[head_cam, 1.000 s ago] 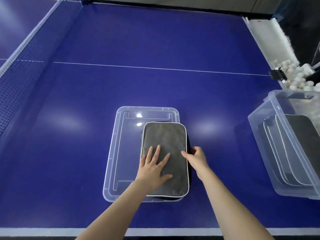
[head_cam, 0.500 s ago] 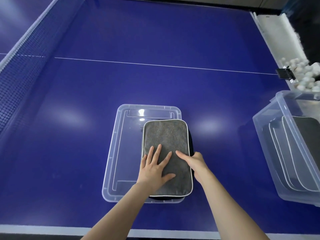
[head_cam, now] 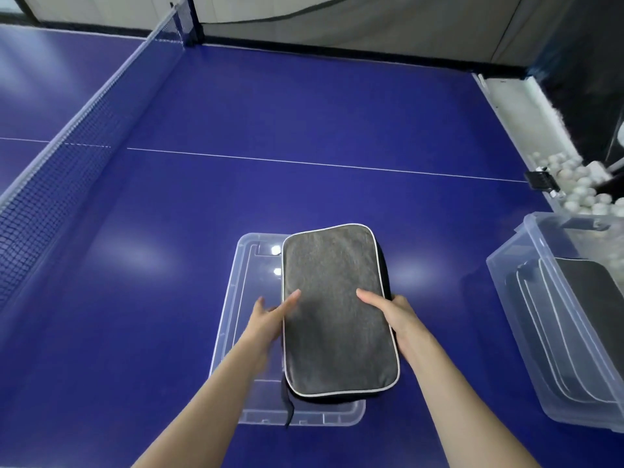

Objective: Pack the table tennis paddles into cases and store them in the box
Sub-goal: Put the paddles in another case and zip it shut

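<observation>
A grey paddle case with white piping is lifted slightly above the clear plastic lid that lies flat on the blue table. My left hand grips the case's left edge, thumb on top. On the case's right edge my right hand holds it the same way. A dark strap hangs from the case's near left corner. The clear storage box stands at the right, with several grey cases upright inside it.
The table tennis net runs along the left side. A tray of white balls and a black clamp sit at the table's right edge, behind the box. A white centre line crosses the blue table.
My left hand slid from flat on top of the case to its left edge. Both hands now grip the case, and it has risen and tilted off the lid. The camera tilted upward.
</observation>
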Motion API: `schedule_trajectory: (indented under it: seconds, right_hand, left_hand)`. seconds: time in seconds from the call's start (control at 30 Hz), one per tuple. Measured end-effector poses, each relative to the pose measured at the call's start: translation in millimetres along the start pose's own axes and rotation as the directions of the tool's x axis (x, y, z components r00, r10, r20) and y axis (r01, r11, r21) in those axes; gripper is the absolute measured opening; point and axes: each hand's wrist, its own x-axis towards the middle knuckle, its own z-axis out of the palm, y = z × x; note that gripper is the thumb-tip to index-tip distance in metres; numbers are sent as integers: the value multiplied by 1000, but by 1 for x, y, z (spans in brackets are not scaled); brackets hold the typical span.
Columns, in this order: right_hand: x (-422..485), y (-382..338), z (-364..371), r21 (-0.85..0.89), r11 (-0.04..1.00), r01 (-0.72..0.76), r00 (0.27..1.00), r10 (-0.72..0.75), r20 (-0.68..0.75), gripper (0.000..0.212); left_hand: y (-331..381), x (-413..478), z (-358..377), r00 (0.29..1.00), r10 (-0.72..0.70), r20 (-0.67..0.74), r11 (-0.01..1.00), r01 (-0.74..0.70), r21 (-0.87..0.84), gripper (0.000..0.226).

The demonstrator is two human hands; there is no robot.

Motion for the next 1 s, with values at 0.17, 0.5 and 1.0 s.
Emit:
schedule_trajectory:
  seconds: [0.17, 0.5, 1.0]
  right_hand:
    - [-20, -27, 12, 0, 994, 108, 993, -108, 47, 48]
    - [-39, -78, 32, -141, 958, 248, 963, -227, 147, 29]
    - [-59, -136, 76, -522, 463, 716, 582, -809, 81, 27]
  left_hand:
    - [32, -12, -4, 962, -16, 272, 986, 61, -155, 68]
    - [63, -34, -11, 975, 96, 200, 955, -34, -293, 68]
    - [76, -47, -30, 847, 512, -143, 855, -488, 175, 51]
